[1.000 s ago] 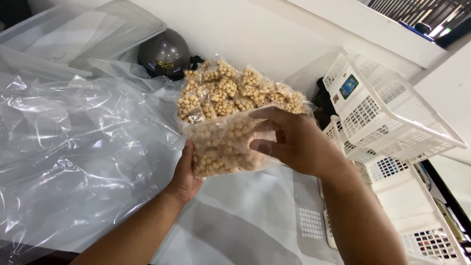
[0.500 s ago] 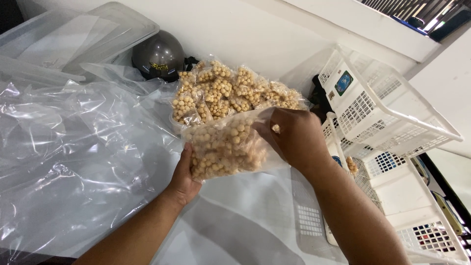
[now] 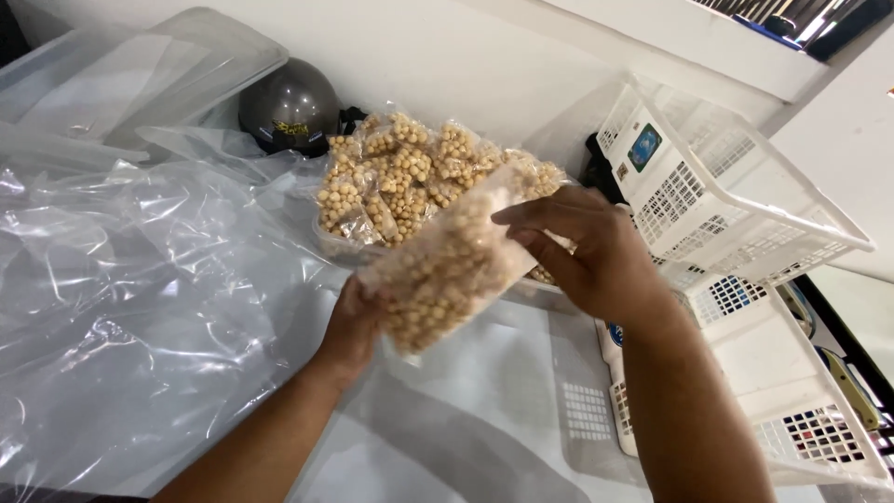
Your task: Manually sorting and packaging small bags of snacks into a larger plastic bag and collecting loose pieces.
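Head view: both hands [image 3: 354, 326] [image 3: 587, 251] grip a chickpea packet [image 3: 447, 270] over plastic sheeting [image 3: 140, 307]; white wall [image 3: 484, 56] behind.

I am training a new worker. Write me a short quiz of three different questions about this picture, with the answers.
1. True or false: both hands hold one packet of small beige balls.
2. What stands to the right of the packet pile? A) white baskets B) a red bucket C) a metal pot
3. Fill in: behind the pile, by the wall, lies a dark grey ______.

Key
1. True: the left hand grips the packet from below, the right hand pinches its upper end.
2. A: the white baskets stand right of the pile.
3. Helmet, next to the clear plastic sheet.
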